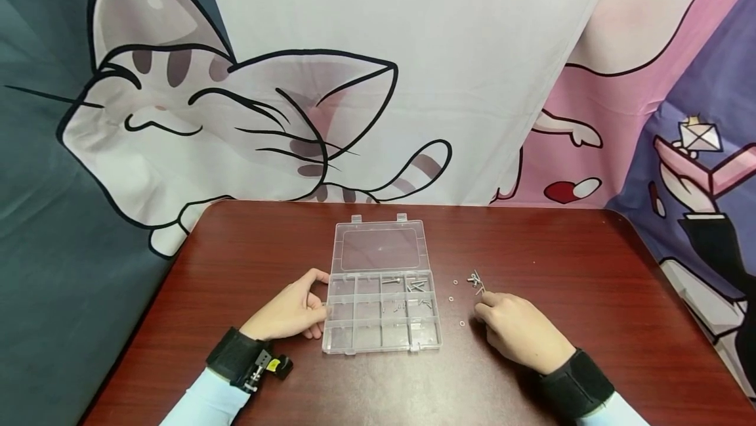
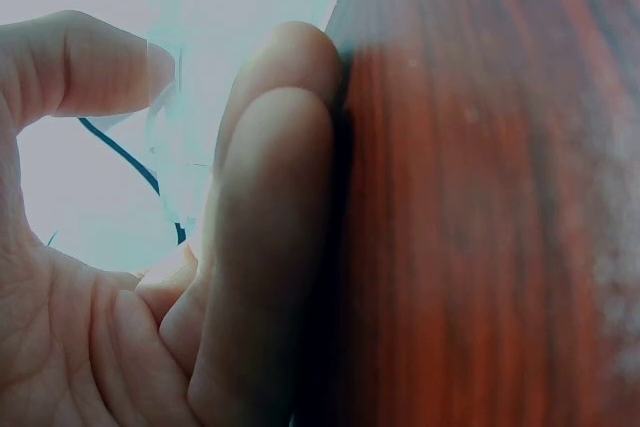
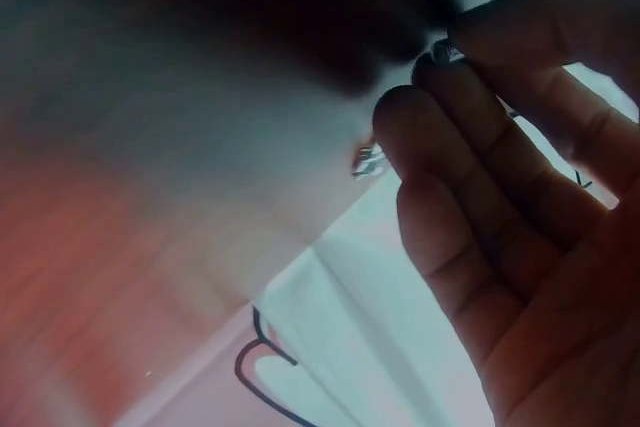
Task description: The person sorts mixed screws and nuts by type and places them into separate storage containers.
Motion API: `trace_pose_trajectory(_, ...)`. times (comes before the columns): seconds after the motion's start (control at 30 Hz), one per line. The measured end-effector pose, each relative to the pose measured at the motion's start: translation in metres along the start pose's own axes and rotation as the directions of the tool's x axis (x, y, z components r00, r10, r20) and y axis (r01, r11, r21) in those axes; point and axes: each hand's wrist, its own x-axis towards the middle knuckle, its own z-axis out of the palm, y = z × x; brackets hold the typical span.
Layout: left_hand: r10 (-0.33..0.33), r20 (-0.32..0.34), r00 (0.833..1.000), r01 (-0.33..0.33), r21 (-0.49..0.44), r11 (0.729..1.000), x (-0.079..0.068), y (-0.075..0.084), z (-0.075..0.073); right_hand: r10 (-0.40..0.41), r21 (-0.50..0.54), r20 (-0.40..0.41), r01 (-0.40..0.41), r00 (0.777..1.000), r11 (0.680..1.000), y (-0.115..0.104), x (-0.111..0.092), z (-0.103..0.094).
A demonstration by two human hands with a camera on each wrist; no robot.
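A clear plastic compartment box (image 1: 367, 310) lies on the table with its lid (image 1: 380, 249) folded back. Several screws (image 1: 417, 285) lie in its right-hand compartments, with small metal bits below them. My left hand (image 1: 288, 311) holds the box at its left edge; in the left wrist view the thumb (image 2: 110, 67) touches the clear plastic and the fingers lie low beside it. To the right of the box, my right hand (image 1: 522, 331) pinches a small screw (image 3: 446, 50) between thumb and fingertip. Just past these fingertips lies a little pile of screws (image 1: 474, 277).
Three small washers (image 1: 462, 323) lie scattered between the box and the right hand. A reddish-brown wooden table (image 1: 266, 242) bears everything. Behind its far edge hangs a cloth (image 1: 472, 85) printed with cartoon cats.
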Motion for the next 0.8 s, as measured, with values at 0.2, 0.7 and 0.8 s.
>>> trace_pose_trajectory(0.2, 0.003, -0.001, 1.0, -0.003, -0.002, 1.0, 0.0, 0.001, 0.0, 0.002, 0.032, -0.052, 0.0, 0.999, 0.999, -0.007, 0.017, -0.005)
trace_pose_trajectory(0.7, 0.004, 0.002, 1.0, -0.004, -0.014, 1.0, 0.0, 0.0, 0.0, -0.116, 0.184, -0.098, 0.132, 0.988, 0.974, -0.045, 0.062, -0.013)
trace_pose_trajectory(0.8, 0.005, 0.002, 1.0, -0.005, -0.015, 1.0, 0.0, 0.0, 0.001, -0.148, 0.201, -0.103, 0.167, 0.984, 0.965, -0.05, 0.067, -0.014)
